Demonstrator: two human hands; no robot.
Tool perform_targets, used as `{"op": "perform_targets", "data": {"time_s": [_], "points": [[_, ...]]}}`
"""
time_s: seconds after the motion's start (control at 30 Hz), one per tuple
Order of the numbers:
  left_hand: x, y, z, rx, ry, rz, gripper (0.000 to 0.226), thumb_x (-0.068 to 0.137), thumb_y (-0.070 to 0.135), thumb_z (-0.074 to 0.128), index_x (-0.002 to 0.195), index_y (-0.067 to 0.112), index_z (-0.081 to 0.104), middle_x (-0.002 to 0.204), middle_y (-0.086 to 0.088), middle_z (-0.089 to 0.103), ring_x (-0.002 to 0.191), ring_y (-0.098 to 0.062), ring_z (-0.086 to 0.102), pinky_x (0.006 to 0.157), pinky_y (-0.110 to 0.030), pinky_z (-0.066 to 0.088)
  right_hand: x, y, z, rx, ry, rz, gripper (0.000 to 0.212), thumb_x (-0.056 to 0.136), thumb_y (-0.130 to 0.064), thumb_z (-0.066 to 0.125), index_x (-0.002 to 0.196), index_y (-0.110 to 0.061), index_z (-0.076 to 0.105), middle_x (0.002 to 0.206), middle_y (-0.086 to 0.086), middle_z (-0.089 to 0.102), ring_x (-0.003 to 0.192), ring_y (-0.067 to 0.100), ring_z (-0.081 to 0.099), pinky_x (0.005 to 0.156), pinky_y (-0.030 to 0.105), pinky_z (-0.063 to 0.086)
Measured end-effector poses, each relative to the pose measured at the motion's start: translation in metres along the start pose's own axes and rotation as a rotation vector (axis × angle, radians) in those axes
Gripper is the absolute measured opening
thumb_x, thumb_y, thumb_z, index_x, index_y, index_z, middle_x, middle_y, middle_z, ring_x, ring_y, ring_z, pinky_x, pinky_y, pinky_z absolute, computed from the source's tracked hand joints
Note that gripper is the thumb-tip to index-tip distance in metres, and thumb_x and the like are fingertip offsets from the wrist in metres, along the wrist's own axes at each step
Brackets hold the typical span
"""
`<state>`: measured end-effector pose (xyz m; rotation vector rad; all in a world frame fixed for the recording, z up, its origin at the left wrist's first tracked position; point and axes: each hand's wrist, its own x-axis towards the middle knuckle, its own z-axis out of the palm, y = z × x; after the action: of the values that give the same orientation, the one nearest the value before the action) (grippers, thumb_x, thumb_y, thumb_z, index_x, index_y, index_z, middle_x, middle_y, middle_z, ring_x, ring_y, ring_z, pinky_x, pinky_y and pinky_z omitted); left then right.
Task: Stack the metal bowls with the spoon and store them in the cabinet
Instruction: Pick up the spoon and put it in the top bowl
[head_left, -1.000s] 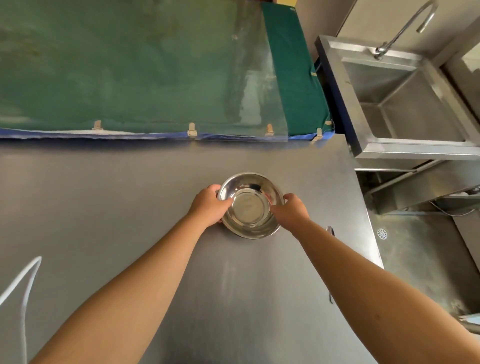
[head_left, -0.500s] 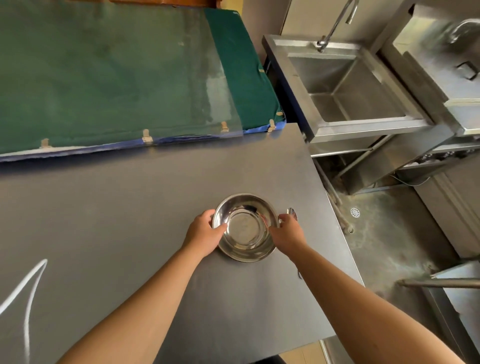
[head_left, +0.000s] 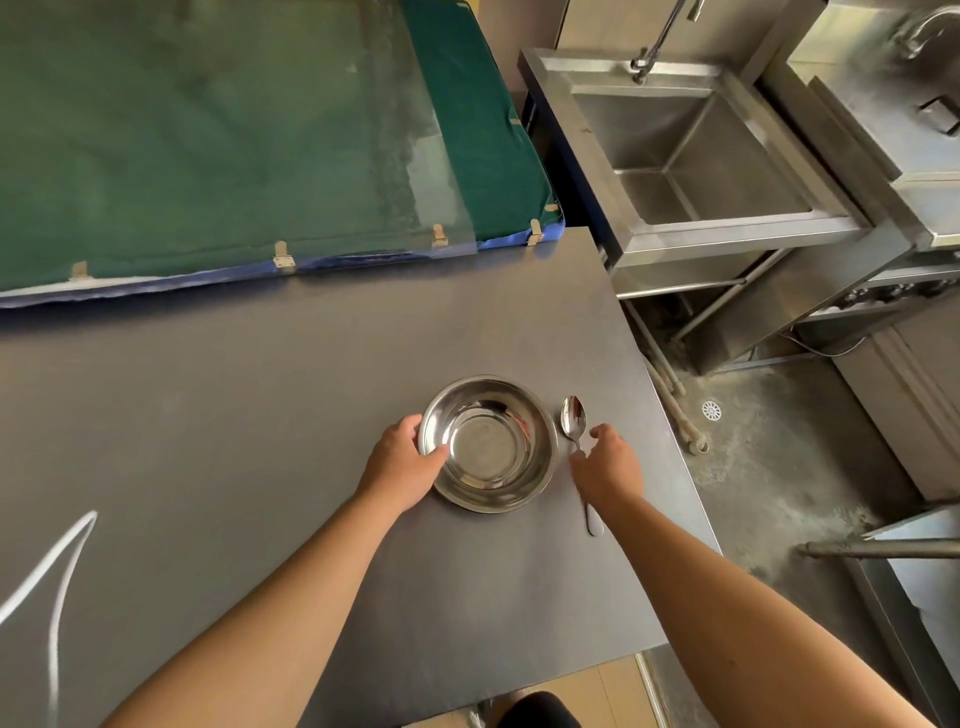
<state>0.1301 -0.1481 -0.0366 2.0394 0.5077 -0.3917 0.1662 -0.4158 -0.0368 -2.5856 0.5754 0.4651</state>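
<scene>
A stack of shiny metal bowls (head_left: 487, 444) rests upright on the grey table (head_left: 260, 389), nested so that it looks almost like one bowl. My left hand (head_left: 402, 465) grips its left rim, thumb inside. A metal spoon (head_left: 575, 422) lies on the table just right of the bowls, bowl end pointing away from me. My right hand (head_left: 608, 465) hovers over the spoon's handle with fingers spread, covering its middle; whether it touches the spoon is unclear. The handle's end shows below the wrist.
A green padded mat (head_left: 234, 130) under a clear sheet lies along the table's far side. A steel sink (head_left: 691, 156) with a tap stands at the right, beyond a gap of concrete floor. The table's right edge is close to the spoon. A white cable (head_left: 57, 582) crosses the lower left.
My right hand has let go of the bowls' right rim and moved right, over the spoon. The left hand stays on the rim. The view has swung toward the right.
</scene>
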Motion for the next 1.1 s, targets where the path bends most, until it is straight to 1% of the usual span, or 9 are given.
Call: {"op": "perform_targets", "data": {"time_s": [0.07, 0.13, 0.2, 0.37, 0.53, 0.63, 0.73, 0.97, 1.1], "points": [[-0.001, 0.001, 0.001, 0.061, -0.010, 0.009, 0.046, 0.087, 0.035, 0.067, 0.130, 0.022, 0.059, 0.120, 0.002, 0.065, 0.106, -0.022, 0.063, 0.089, -0.035, 0.051, 0.003, 0.007, 0.001, -0.082, -0.001, -0.009, 0.037, 0.092, -0.023, 0.063, 0.125, -0.008, 0.054, 0.122, 0.014, 0.062, 0.104, 0.033, 0.063, 0.076, 0.032, 0.042], [-0.003, 0.001, 0.002, 0.127, -0.029, 0.008, 0.062, 0.089, 0.037, 0.066, 0.146, 0.020, 0.048, 0.137, -0.004, 0.056, 0.119, -0.026, 0.058, 0.102, -0.039, 0.048, 0.005, 0.011, 0.004, -0.124, -0.007, -0.004, 0.032, 0.091, -0.024, 0.063, 0.117, -0.006, 0.055, 0.117, 0.015, 0.062, 0.102, 0.034, 0.063, 0.074, 0.032, 0.040], [-0.006, 0.001, 0.004, 0.181, -0.034, 0.014, 0.069, 0.091, 0.039, 0.065, 0.152, 0.019, 0.039, 0.147, -0.006, 0.046, 0.126, -0.028, 0.055, 0.105, -0.037, 0.045, 0.006, 0.013, 0.007, -0.145, -0.015, -0.009, 0.030, 0.091, -0.024, 0.062, 0.114, -0.005, 0.056, 0.115, 0.016, 0.062, 0.102, 0.035, 0.062, 0.074, 0.032, 0.040], [-0.011, -0.001, 0.007, 0.261, -0.004, 0.086, 0.066, 0.092, 0.039, 0.066, 0.148, 0.019, 0.038, 0.146, -0.005, 0.040, 0.119, -0.031, 0.058, 0.095, -0.037, 0.048, 0.008, 0.011, 0.016, -0.166, -0.019, -0.019, 0.024, 0.095, -0.019, 0.053, 0.112, -0.003, 0.059, 0.115, 0.018, 0.060, 0.101, 0.037, 0.062, 0.078, 0.036, 0.044], [-0.017, -0.004, 0.008, 0.321, 0.017, 0.134, 0.075, 0.091, 0.036, 0.068, 0.153, 0.018, 0.029, 0.150, -0.004, 0.031, 0.119, -0.030, 0.057, 0.087, -0.032, 0.045, 0.009, 0.008, 0.016, -0.166, -0.037, -0.011, 0.021, 0.091, -0.009, 0.049, 0.106, -0.002, 0.061, 0.109, 0.019, 0.065, 0.099, 0.039, 0.063, 0.079, 0.040, 0.050], [-0.020, -0.004, 0.007, 0.321, 0.002, 0.148, 0.074, 0.091, 0.035, 0.068, 0.152, 0.021, 0.030, 0.149, -0.004, 0.032, 0.118, -0.029, 0.057, 0.087, -0.034, 0.047, 0.009, 0.007, 0.012, -0.165, -0.049, -0.019, 0.018, 0.089, -0.009, 0.052, 0.103, -0.003, 0.062, 0.104, 0.017, 0.066, 0.092, 0.036, 0.062, 0.072, 0.036, 0.046], [-0.023, -0.004, 0.007, 0.303, -0.005, 0.152, 0.071, 0.090, 0.034, 0.069, 0.150, 0.023, 0.033, 0.146, -0.004, 0.035, 0.115, -0.029, 0.059, 0.086, -0.033, 0.048, 0.008, 0.008, 0.009, -0.168, -0.068, -0.026, 0.015, 0.086, -0.009, 0.052, 0.098, -0.006, 0.061, 0.097, 0.013, 0.064, 0.082, 0.031, 0.057, 0.069, 0.034, 0.044], [-0.026, -0.001, 0.005, 0.317, -0.027, 0.147, 0.071, 0.091, 0.035, 0.068, 0.151, 0.023, 0.032, 0.147, -0.004, 0.034, 0.114, -0.028, 0.059, 0.086, -0.034, 0.049, 0.002, 0.010, 0.005, -0.178, -0.110, 0.005, 0.011, 0.084, -0.014, 0.059, 0.093, -0.009, 0.062, 0.082, 0.005, 0.060, 0.076, 0.028, 0.061, 0.061, 0.032, 0.046], [-0.027, 0.001, 0.003, 0.321, -0.041, 0.144, 0.071, 0.091, 0.035, 0.068, 0.151, 0.023, 0.032, 0.147, -0.005, 0.035, 0.113, -0.029, 0.060, 0.089, -0.037, 0.051, 0.000, 0.004, -0.006, -0.188, -0.078, -0.036, 0.014, 0.085, -0.018, 0.064, 0.095, -0.009, 0.062, 0.075, 0.003, 0.056, 0.074, 0.029, 0.061, 0.058, 0.030, 0.044]]}}
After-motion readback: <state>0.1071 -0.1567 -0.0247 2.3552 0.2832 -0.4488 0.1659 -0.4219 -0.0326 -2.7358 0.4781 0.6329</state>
